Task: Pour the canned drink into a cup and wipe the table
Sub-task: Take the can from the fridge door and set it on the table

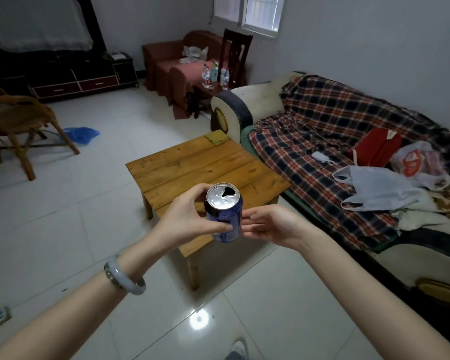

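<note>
Can [225, 213], already opened and nearly upright, sits in the left hand [190, 216] grip, pinched above the bench [205, 162], with the right hand [270, 224], fingers spread, just beside it; no cup shows.

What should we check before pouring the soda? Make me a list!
1. Can opened: ok, the hole in its top shows.
2. Can held firmly: ok, left hand wraps it.
3. Right hand helping: cannot tell, open, fingertips by the can.
4. Cup ready: not ok, none in view.
5. Wooden table has room: ok, top looks bare.
6. Wiping cloth nearby: not ok, none seen.
</note>
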A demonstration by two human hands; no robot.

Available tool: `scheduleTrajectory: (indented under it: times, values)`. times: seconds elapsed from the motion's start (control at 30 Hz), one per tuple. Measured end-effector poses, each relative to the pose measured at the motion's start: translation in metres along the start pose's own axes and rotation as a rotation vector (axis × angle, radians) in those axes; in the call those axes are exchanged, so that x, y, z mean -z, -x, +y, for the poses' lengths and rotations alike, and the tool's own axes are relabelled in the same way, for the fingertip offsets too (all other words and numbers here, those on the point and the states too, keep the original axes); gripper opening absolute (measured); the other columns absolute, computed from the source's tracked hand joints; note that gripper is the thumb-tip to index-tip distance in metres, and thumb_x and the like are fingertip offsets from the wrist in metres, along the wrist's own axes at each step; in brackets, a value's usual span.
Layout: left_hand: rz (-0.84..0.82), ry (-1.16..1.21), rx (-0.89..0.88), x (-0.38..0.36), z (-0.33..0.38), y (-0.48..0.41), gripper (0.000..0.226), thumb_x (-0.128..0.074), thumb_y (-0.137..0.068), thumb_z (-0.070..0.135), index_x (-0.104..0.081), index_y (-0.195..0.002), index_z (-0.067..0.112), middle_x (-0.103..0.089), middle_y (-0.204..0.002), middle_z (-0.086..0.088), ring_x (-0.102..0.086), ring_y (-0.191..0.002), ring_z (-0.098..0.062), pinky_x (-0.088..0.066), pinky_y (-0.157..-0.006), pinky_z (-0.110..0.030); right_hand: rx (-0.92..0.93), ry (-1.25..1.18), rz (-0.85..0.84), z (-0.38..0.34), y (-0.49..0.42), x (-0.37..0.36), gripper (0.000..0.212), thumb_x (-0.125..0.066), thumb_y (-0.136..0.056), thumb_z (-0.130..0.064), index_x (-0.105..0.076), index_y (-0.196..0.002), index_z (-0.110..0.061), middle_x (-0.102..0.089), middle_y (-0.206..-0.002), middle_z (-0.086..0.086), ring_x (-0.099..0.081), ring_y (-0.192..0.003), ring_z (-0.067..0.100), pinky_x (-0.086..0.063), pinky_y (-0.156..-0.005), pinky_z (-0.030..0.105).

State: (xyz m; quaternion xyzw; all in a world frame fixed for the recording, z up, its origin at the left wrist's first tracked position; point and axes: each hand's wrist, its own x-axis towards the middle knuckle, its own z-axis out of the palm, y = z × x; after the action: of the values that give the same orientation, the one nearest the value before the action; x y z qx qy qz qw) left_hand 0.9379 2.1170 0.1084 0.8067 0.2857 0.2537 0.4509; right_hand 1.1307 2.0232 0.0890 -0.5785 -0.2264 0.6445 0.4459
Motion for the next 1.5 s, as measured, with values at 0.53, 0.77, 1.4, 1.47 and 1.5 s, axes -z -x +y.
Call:
scheduleTrajectory:
  times: [0.53, 0.77, 1.4, 1.47, 1.5]
  values:
    - [0.089, -0.065, 0.113, -0.016, -0.054, -0.224, 0.067, -0.088, -0.057, 0.032, -0.051, -0.112, 0.034, -0.055, -0.106, 0.028, -0.048, -0.101, 0.018, -0.039, -0.072, 0.001, -0.075, 0.028, 0.016, -0.133, -0.191, 0.110, 0.019, -0.047, -0.090, -0.004, -0.065, -0.098, -0.002, -0.069, -0.096, 0.014, -0.066, -0.092, 0.024, -0.053, -0.085, 0.034]
    - [0.158, -0.063, 0.169, -0.002, -0.104, -0.320, 0.069, -0.089, -0.055, 0.028, -0.053, -0.114, 0.030, -0.055, -0.106, 0.029, -0.048, -0.100, 0.019, -0.037, -0.073, 0.002, -0.142, 0.075, -0.020, -0.194, -0.301, 0.137, 0.020, -0.045, -0.091, -0.005, -0.064, -0.098, -0.002, -0.067, -0.092, 0.011, -0.065, -0.086, 0.020, -0.053, -0.083, 0.032]
    - [0.314, 0.033, 0.460, -0.030, -0.263, -0.452, 0.075, -0.088, -0.059, 0.015, -0.050, -0.124, 0.019, -0.053, -0.122, 0.004, -0.049, -0.106, 0.000, -0.042, -0.077, -0.004, -0.309, 0.132, -0.004, -0.215, -0.532, 0.169, 0.020, -0.041, -0.095, -0.010, -0.058, -0.085, -0.005, -0.067, -0.072, 0.006, -0.065, -0.061, 0.014, -0.054, -0.061, 0.024]
    - [0.337, 0.039, 0.511, -0.039, -0.284, -0.453, 0.074, -0.088, -0.060, 0.015, -0.050, -0.123, 0.021, -0.052, -0.120, 0.008, -0.049, -0.104, 0.003, -0.040, -0.077, -0.002, -0.338, 0.114, 0.023, -0.201, -0.553, 0.171, 0.024, -0.039, -0.096, -0.007, -0.057, -0.080, -0.006, -0.064, -0.073, 0.007, -0.063, -0.063, 0.015, -0.052, -0.065, 0.027]
    - [0.345, 0.046, 0.534, -0.043, -0.296, -0.453, 0.074, -0.088, -0.060, 0.015, -0.049, -0.122, 0.023, -0.051, -0.118, 0.010, -0.049, -0.104, 0.004, -0.039, -0.077, -0.001, -0.362, 0.107, 0.037, -0.193, -0.564, 0.173, 0.026, -0.039, -0.096, -0.006, -0.057, -0.078, -0.007, -0.064, -0.069, 0.005, -0.061, -0.063, 0.014, -0.050, -0.067, 0.027]
